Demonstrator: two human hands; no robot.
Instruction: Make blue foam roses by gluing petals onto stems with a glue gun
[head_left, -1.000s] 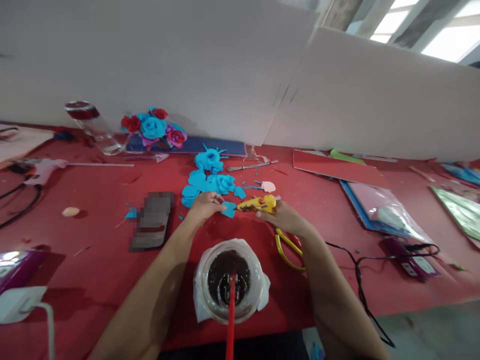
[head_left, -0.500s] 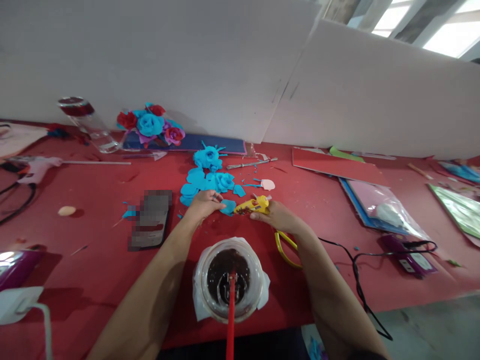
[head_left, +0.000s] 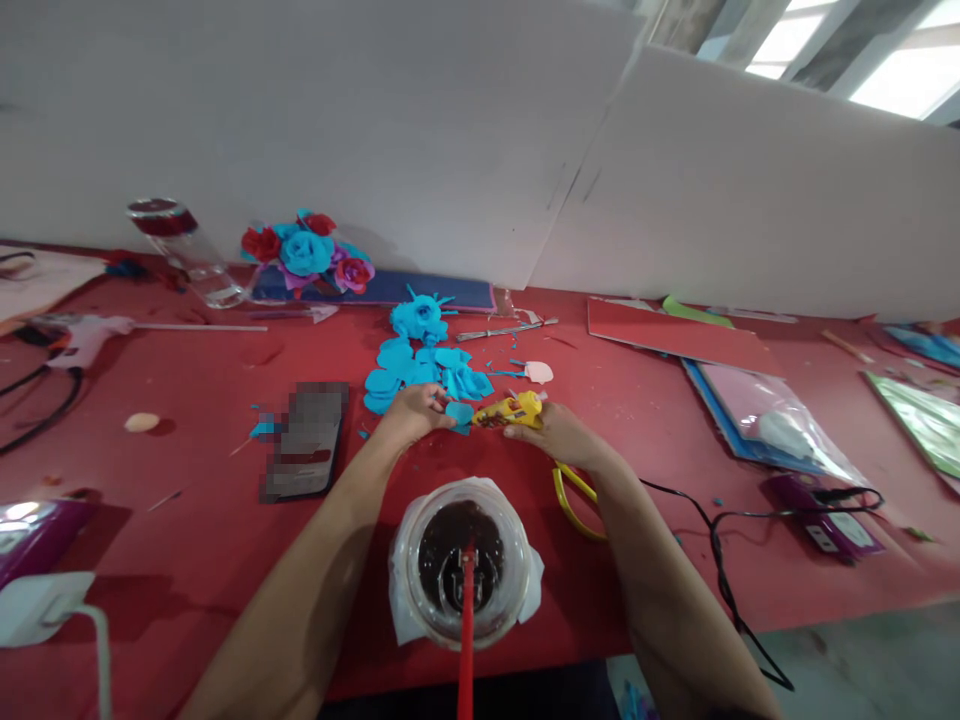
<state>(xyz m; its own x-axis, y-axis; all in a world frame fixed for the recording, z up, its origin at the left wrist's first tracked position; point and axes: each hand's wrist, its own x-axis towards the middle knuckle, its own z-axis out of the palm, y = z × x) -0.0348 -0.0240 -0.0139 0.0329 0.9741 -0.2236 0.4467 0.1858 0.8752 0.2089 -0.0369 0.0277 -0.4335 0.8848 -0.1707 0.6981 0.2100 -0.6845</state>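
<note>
A small blue petal [head_left: 459, 413] is pinched between the fingers of my left hand [head_left: 418, 412]. My right hand [head_left: 556, 433] is closed round a yellow hot glue gun [head_left: 511, 409], whose nozzle points left and meets or nearly meets the petal; I cannot tell whether they touch. Just beyond my left hand lie loose blue petals [head_left: 395, 355] and a partly made blue flower [head_left: 465, 376]. A fuller blue flower [head_left: 420, 317] sits behind them. Right of these is a pale pink petal-shaped piece [head_left: 538, 372].
A lidded cup [head_left: 465, 560] with a red straw stands between my forearms. Yellow-handled scissors [head_left: 576, 500] lie under my right wrist. A phone [head_left: 307, 440] is at left, a bouquet [head_left: 307, 252] and bottle [head_left: 195, 260] at the back. A black cord [head_left: 712, 530] runs right.
The petal in my left hand has tilted against the glue gun's nozzle. Both hands stay nearly in place, and the view has shifted slightly.
</note>
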